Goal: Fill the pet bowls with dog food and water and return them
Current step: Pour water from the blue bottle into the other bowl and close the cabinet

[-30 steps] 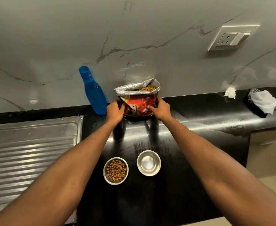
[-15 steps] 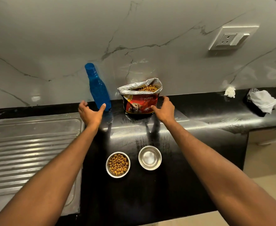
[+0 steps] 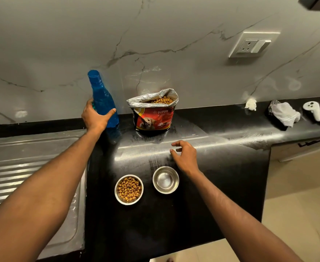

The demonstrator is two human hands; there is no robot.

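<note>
Blue plastic bottle [image 3: 102, 100] stands on the black bench [image 3: 212, 167], the left hand [image 3: 94, 117] wrapped around it. Right of the bottle sits the open dog food bag [image 3: 153, 112]. Nearer than the bottle, the kibble-filled bowl [image 3: 128, 189] and empty steel bowl [image 3: 165, 180] sit side by side; the right hand [image 3: 184, 156] hovers loosely open, holding nothing.

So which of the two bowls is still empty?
The right-hand bowl, bare shiny metal beside the right hand; the left bowl holds kibble.

Two bowls [image 3: 128, 189] [image 3: 165, 179]; one bottle [image 3: 103, 100]; one food bag [image 3: 153, 110].
</note>
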